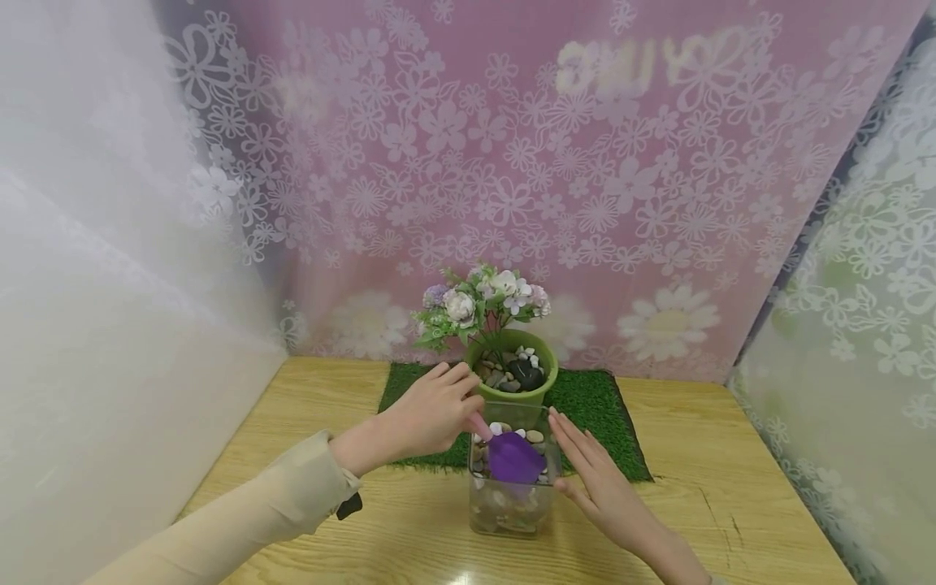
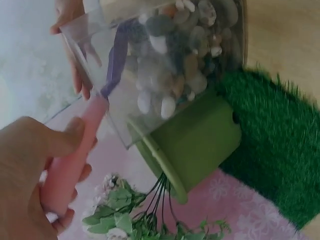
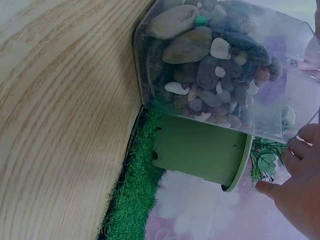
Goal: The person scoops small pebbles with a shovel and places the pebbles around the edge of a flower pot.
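My left hand (image 1: 431, 410) grips the pink handle of a small toy shovel (image 1: 515, 459). Its purple blade slants down inside a clear square container (image 1: 543, 508), over pebbles (image 3: 187, 45) of mixed sizes and colours. In the left wrist view, the fingers and thumb wrap round the handle. With fingers nearly straight, my right hand (image 1: 603, 487) rests against the container's right side near the rim. The right wrist view shows pebbles filling the lower part of the container; whether the blade touches them, I cannot tell.
Right behind the container stands a green pot (image 1: 550, 370) with artificial flowers (image 1: 459, 309), pebbles and a black stone (image 1: 526, 374). It sits on a green turf mat (image 1: 603, 418) on the wooden table (image 1: 695, 528). Patterned curtains (image 1: 439, 162) enclose the back and sides.
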Demonstrator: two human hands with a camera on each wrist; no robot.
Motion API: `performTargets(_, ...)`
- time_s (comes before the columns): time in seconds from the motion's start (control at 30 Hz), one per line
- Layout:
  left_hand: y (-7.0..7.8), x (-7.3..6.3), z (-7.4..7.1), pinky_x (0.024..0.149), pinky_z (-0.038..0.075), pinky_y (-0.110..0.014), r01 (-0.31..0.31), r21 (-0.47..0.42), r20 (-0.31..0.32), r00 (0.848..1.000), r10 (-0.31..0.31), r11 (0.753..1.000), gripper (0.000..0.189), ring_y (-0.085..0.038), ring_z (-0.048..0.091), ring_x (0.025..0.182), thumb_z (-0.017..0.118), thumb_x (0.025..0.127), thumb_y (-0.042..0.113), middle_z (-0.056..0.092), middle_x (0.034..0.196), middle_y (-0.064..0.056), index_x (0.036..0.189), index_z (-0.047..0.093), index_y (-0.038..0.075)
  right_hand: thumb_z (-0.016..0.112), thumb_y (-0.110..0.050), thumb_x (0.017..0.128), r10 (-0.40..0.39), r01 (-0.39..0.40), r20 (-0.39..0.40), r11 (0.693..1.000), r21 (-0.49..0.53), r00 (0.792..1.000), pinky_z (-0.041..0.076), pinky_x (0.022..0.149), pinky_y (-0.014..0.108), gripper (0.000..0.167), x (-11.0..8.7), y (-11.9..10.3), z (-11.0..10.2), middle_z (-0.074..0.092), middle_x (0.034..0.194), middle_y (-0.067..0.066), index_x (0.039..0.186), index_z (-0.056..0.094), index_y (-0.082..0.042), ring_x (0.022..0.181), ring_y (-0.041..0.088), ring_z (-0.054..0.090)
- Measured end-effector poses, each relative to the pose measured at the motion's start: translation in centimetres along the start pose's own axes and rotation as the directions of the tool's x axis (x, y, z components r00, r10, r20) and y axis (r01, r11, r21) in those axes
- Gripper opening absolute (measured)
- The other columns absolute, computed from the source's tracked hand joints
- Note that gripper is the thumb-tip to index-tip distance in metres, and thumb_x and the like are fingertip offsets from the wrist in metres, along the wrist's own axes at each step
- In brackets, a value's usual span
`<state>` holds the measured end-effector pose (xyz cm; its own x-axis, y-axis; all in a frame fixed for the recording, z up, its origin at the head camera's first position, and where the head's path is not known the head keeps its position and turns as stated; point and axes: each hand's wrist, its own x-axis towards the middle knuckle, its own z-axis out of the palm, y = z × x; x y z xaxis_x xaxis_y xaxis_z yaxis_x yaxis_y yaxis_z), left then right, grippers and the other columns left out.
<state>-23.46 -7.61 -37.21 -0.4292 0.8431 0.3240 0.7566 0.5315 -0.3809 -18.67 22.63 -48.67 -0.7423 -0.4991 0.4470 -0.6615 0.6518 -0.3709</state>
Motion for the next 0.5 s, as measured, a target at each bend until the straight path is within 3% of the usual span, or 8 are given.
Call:
performTargets(0.2,0.37,-0.31,0.23,0.074,0.026,-0.032,0.037,-0.004,0.001,0.999,-0.037,0.999,0.006,-0.018,0.032,0.085,0.072,0.094,0.021,0.056,0.089,0.001,0.09,0.07,0.017,0.069,-0.012,0.095,-0.005,0.006,-0.01,1.0,0.003,1.0,-0.004,0.119,0.018,0.083,-0.04,0.06,0.05,0.017,0.169,0.007,0.162,0.02,-0.008,0.155,0.015,0.016)
performTargets(0.5,0.14,-0.15,0.31,0.074,0.024,-0.031,0.063,0.013,0.006,0.998,-0.063,0.998,0.017,-0.018,0.032,0.084,0.069,0.097,0.032,0.054,0.085,0.002,0.088,0.071,0.018,0.069,-0.011,0.093,-0.025,0.024,-0.02,1.0,-0.012,0.999,-0.004,0.119,0.018,0.086,0.07,0.17,0.1,0.021,0.167,0.013,0.163,0.019,-0.011,0.154,0.015,0.018)
